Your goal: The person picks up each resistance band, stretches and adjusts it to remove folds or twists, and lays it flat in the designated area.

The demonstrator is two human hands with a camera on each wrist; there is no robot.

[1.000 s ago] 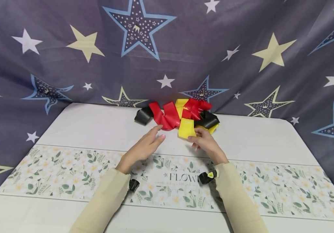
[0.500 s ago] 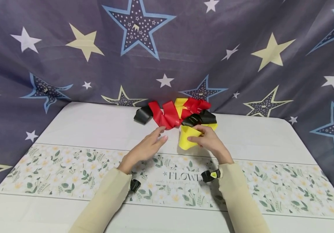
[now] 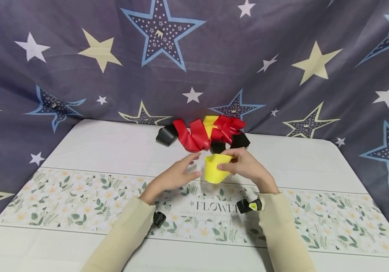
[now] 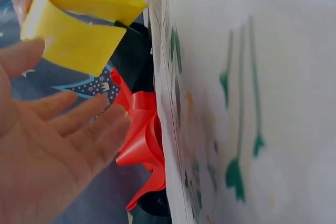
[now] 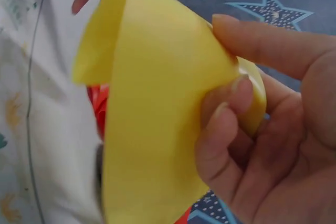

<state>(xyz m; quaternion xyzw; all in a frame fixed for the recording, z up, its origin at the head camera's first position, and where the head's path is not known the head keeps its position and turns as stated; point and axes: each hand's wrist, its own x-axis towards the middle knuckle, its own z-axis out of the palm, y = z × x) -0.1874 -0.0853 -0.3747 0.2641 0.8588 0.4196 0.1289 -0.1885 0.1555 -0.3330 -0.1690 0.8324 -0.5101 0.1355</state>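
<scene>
My right hand (image 3: 248, 166) pinches a yellow resistance band (image 3: 214, 172) and holds it up off the table, curved into a loop. In the right wrist view the band (image 5: 157, 98) fills the middle, with thumb and fingers on its right side. To the left, my left hand (image 3: 172, 176) has its fingers extended toward the band, with nothing in its grasp. The left wrist view shows its palm (image 4: 47, 150) below the yellow band (image 4: 79, 40), a gap between them. Behind both hands lie red bands (image 3: 194, 135), black bands (image 3: 240, 140) and another yellow band (image 3: 209, 122), bunched together.
A white table (image 3: 89, 147) with a flower-print strip (image 3: 85, 204) spans the view. A dark star-patterned cloth (image 3: 214, 56) hangs right behind the bands. Another black band (image 3: 167, 135) lies at the pile's left end.
My right hand has drawn the yellow band out of the pile, toward me and up. Black bands have shifted where it lay. My left hand has moved slightly right, closer to the band.
</scene>
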